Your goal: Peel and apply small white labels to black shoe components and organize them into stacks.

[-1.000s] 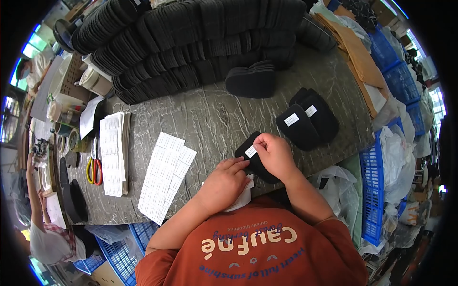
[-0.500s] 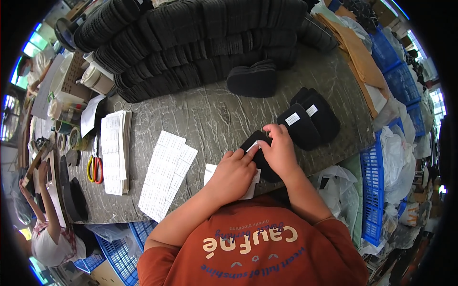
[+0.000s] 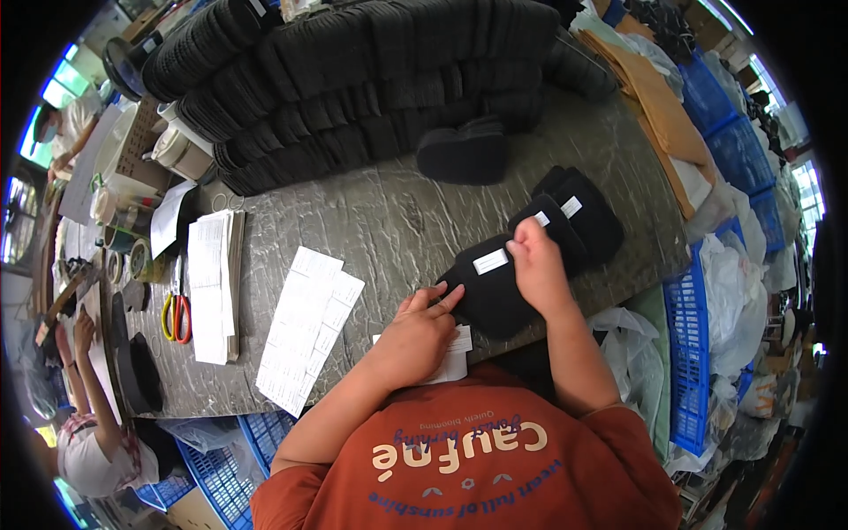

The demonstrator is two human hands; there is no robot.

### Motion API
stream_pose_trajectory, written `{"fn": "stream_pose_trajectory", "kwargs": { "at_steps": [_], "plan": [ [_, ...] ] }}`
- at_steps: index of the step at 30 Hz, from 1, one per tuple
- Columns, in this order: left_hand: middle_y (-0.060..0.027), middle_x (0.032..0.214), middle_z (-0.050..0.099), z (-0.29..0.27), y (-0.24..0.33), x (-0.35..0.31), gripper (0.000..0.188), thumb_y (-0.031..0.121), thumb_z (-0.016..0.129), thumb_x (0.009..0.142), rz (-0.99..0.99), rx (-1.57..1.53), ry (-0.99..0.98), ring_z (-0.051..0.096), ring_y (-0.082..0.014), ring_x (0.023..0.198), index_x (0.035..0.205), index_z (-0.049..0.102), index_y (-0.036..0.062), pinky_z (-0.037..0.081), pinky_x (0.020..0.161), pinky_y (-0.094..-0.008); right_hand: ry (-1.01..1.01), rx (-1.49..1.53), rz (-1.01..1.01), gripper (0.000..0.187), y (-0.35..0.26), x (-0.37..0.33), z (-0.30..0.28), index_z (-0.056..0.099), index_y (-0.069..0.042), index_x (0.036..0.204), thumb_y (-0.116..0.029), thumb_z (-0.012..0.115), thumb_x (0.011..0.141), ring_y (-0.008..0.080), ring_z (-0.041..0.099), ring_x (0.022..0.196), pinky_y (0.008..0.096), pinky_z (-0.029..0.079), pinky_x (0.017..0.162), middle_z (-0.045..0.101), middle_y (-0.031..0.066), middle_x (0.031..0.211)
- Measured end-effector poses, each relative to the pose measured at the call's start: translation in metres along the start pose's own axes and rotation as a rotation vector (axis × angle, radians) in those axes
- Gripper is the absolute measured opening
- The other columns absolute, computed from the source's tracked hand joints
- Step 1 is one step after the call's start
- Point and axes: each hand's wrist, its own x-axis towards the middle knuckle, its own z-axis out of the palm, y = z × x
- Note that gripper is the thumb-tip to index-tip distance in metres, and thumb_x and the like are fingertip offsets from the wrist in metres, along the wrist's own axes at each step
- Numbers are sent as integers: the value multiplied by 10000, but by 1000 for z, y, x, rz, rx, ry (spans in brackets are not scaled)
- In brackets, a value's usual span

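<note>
A flat black insole-shaped pad (image 3: 495, 300) lies before me, with a white label (image 3: 491, 261) near its far end. My right hand (image 3: 541, 265) is closed at the label's right end, by the pad's far right edge; whatever its curled fingers hold is hidden. My left hand (image 3: 422, 331) has its fingers stretched out, their tips at the pad's left edge. White label paper (image 3: 454, 358) shows partly beneath that hand, near my shirt. Beyond my right hand, labelled black pads (image 3: 596, 216) overlap one another.
Rows of stacked black pads (image 3: 353, 115) line the table's far side, a small pile (image 3: 461, 157) before them. Label sheets (image 3: 309, 327), a paper stack (image 3: 212, 291) and scissors (image 3: 177, 309) lie left. Blue crates (image 3: 689, 353) stand right. Another person's arm (image 3: 88, 362) is at far left.
My right hand has moved from the label's middle to its right end, and its fingers have curled in. My left hand has drawn back toward the pad's left edge, uncovering the label.
</note>
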Motion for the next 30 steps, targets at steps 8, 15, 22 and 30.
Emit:
{"fn": "stream_pose_trajectory", "kwargs": {
  "at_steps": [8,15,22,30],
  "plan": [
    [-179,1069,669,4,-7,6,124,71,629,866,-92,-300,272,612,-343,964,862,607,-51,485,862,-409,293,-537,-350,194,-15,13,-41,566,-67,937,-60,681,780,330,549,904,422,430,793,597,121,894],
    [-185,828,655,0,2,9,144,111,640,866,-260,-371,428,617,-363,779,812,631,-22,492,739,-436,-401,336,30,73,-36,-40,6,568,10,845,-17,635,833,185,580,696,316,464,632,583,103,784],
    [-189,732,616,-5,2,6,186,124,639,862,-308,-112,430,595,-394,741,744,615,-18,477,701,-474,-240,229,-163,82,-42,-36,18,518,2,831,20,598,828,322,559,705,377,453,636,558,141,773],
    [-201,1042,657,-20,-1,-2,160,114,660,825,80,-136,127,612,-371,989,818,611,-38,492,858,-426,-191,357,162,104,-26,-24,13,565,17,846,-25,660,852,63,519,617,256,434,558,587,60,687]
  ]
}}
